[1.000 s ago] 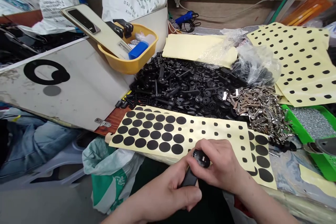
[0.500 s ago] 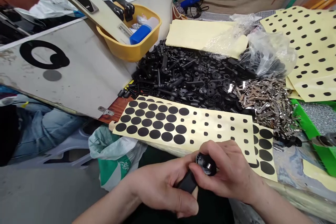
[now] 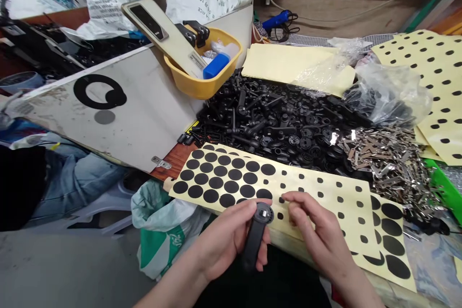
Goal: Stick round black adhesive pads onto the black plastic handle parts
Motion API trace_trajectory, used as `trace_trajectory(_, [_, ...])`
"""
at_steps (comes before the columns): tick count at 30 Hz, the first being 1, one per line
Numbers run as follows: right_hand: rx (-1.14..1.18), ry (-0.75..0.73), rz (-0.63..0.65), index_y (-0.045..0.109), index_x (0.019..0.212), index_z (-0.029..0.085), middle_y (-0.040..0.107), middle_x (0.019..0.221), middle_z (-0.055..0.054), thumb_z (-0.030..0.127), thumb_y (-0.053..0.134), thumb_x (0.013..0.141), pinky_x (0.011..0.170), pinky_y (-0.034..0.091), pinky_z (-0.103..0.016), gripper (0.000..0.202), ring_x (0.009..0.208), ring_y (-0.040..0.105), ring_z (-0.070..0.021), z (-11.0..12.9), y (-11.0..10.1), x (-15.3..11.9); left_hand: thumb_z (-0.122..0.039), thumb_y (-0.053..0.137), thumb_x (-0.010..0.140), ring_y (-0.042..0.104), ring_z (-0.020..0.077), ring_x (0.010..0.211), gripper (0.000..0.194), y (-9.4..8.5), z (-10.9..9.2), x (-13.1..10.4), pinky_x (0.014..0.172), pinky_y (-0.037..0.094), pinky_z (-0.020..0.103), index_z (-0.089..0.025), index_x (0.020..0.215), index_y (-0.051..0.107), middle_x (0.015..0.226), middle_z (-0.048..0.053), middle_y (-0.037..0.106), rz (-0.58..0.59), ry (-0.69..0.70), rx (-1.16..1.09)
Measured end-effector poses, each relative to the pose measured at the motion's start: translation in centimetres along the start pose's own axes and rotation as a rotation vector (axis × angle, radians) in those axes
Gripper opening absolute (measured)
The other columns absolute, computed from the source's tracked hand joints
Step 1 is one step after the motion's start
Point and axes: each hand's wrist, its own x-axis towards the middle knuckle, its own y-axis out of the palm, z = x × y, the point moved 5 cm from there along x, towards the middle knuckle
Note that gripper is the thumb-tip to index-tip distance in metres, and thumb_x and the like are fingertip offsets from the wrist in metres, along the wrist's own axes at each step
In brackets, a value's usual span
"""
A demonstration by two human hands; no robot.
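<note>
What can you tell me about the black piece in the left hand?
The black piece looks like smooth, dull plastic: a round head with markings or notches around its face and a small shiny, metal-looking bit in the middle, on a straight, thick shank. The left hand grips it, head up and slightly tilted, in front of the dotted yellow sheet. The right hand is not touching it.

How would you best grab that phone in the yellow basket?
I'd grip the phone by its long edges near the camera end, coming from the upper left: that end juts up beyond the yellow basket, while the lower end sits inside beside a blue block.
</note>
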Motion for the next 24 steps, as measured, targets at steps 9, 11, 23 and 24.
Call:
trace_trajectory(9, [-0.268, 0.067, -0.050, 0.061, 0.083, 0.020, 0.062, 0.074, -0.004, 0.030, 0.048, 0.095, 0.051, 0.047, -0.028, 0.020, 0.059, 0.059, -0.0167, -1.6, 1.8, 0.7, -0.043, 0.041, 0.094, 0.065, 0.0200, 0.060, 0.041, -2.2, -1.6, 0.2, 0.058, 0.051, 0.034, -0.013, 0.121, 0.050, 0.079, 0.009, 0.067, -0.076, 0.034, -0.021])
trace_trajectory(11, [-0.360, 0.057, -0.093, 0.062, 0.084, 0.020, 0.062, 0.076, -0.004, 0.029, 0.046, 0.096, 0.052, 0.048, -0.028, 0.021, 0.061, 0.060, -0.0172, -1.2, 2.2, 0.8, -0.043, 0.041, 0.093, 0.064, 0.0199, 0.061, 0.040, -2.3, -2.0, 0.2, 0.060, 0.051, 0.035, -0.014, 0.121, 0.049, 0.080, 0.009, 0.066, -0.090, 0.046, 0.002])
trace_trajectory(23, [-0.744, 0.000, -0.198, 0.064, 0.080, 0.016, 0.060, 0.067, -0.005, 0.021, 0.044, 0.096, 0.051, 0.046, -0.029, 0.026, 0.059, 0.060, -0.0190, -0.5, 4.8, 0.4, -0.033, 0.069, 0.073, 0.056, 0.0199, 0.064, 0.060, -2.5, -4.0, 0.5, 0.065, 0.039, 0.029, -0.033, 0.131, 0.055, 0.070, -0.001, 0.065, -0.186, 0.114, 1.263])
trace_trajectory(24, [-0.751, 0.008, -0.196, 0.063, 0.078, 0.016, 0.059, 0.064, -0.005, 0.020, 0.043, 0.095, 0.048, 0.044, -0.028, 0.027, 0.056, 0.059, -0.0183, -0.5, 5.0, 0.4, -0.034, 0.069, 0.073, 0.055, 0.0197, 0.061, 0.060, -2.4, -3.9, 0.6, 0.063, 0.038, 0.029, -0.032, 0.131, 0.056, 0.066, -0.001, 0.063, -0.176, 0.118, 1.305])
